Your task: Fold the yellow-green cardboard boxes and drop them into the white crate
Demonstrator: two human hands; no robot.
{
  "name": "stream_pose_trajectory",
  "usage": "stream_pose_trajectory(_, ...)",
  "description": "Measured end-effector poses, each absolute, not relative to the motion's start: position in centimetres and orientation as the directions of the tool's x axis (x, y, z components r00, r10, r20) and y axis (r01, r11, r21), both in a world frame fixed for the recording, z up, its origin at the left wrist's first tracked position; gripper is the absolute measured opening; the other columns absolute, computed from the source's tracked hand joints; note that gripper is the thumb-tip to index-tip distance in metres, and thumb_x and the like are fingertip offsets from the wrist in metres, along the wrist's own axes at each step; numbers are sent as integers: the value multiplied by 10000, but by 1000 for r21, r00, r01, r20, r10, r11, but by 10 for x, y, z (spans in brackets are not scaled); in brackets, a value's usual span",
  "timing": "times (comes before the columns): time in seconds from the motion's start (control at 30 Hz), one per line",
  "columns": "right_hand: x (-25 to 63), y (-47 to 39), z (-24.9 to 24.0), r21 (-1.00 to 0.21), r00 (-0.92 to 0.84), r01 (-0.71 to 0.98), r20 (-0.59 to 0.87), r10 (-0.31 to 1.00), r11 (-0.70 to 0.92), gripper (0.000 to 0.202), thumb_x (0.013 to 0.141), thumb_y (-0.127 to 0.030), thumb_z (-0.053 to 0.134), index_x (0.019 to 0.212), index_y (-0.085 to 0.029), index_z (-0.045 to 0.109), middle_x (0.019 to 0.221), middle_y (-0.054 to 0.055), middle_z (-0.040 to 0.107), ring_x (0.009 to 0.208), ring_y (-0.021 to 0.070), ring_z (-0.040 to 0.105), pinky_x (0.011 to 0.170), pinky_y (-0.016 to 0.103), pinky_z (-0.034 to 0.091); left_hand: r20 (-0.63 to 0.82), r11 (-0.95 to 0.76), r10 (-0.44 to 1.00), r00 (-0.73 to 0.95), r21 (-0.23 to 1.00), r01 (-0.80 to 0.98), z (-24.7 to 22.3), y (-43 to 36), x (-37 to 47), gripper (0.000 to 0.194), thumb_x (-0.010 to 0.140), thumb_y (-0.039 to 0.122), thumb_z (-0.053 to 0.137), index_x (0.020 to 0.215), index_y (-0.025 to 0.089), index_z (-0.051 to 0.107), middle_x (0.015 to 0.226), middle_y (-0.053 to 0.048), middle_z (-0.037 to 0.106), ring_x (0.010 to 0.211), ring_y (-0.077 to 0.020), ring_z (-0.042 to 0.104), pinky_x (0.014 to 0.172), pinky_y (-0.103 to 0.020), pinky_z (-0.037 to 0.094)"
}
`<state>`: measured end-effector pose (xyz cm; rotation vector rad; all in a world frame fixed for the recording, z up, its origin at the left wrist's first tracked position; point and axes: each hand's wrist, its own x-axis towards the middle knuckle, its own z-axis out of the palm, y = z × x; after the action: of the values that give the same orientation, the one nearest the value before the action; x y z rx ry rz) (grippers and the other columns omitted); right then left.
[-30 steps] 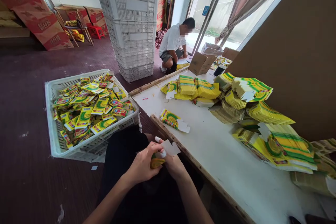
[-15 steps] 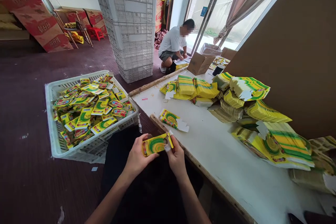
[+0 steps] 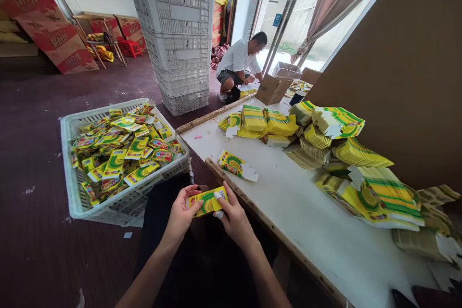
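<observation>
A small yellow and green box (image 3: 207, 200) is held level between my two hands, above my lap. My left hand (image 3: 183, 209) grips its left end, the thumb on the upper face. Around the right end are the fingers of my right hand (image 3: 231, 211), with white coverings on some fingertips. On the white table (image 3: 281, 192) close by lies a flat, unfolded carton (image 3: 233, 163) with white flaps. To the left, a white basket (image 3: 67, 168) holds many similar small boxes (image 3: 137, 147).
Stacks of flat cartons (image 3: 382, 192) cover the table's far side beside a brown board (image 3: 397, 82). Tall stacked crates (image 3: 180, 33) stand behind the basket. A person (image 3: 236, 62) crouches near an open cardboard box (image 3: 272, 87). A wooden strip (image 3: 267, 221) edges the table.
The small box has moved slightly left and its right end now looks flat, with my right fingers across it. The crouching person's arm has reached further right.
</observation>
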<state>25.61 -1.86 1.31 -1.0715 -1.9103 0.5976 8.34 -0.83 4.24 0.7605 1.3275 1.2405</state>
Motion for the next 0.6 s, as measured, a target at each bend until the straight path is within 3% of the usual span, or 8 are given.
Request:
stream_pose_trajectory(0.1,257,-18,13,-707,-378,486,360,853,514,537,828,-49,543,1308,-290,557,1517,121,373,1257,283,540,942,395,539,-279,242,944,-177,949,-202,43,-7,80,550,500,371,777,979,185,579,891,-42,645,853,-224,646,753,-373,538)
stream_pose_trajectory(0.23,258,-15,13,-689,-373,538,323,870,486,447,835,-30,497,1195,-262,624,1472,132,439,1199,268,591,920,389,546,-278,252,947,-160,954,-166,42,-5,76,510,498,353,767,949,178,604,842,-30,636,807,-210,637,723,-357,534)
stream_pose_trajectory(0.47,267,-10,23,-711,-491,547,155,857,442,306,859,-75,518,1091,-230,646,1442,143,451,1209,251,577,963,378,508,-292,266,938,-188,952,-152,41,-4,76,464,485,322,743,909,180,617,740,15,598,741,-177,608,690,-319,519)
stream_pose_trajectory(0.6,270,-9,23,-751,-510,504,140,849,427,281,870,-123,538,1106,-228,648,1438,146,440,1222,250,559,995,398,482,-280,253,941,-193,956,-151,38,-6,77,458,490,327,731,907,178,614,739,19,586,730,-167,593,697,-313,505)
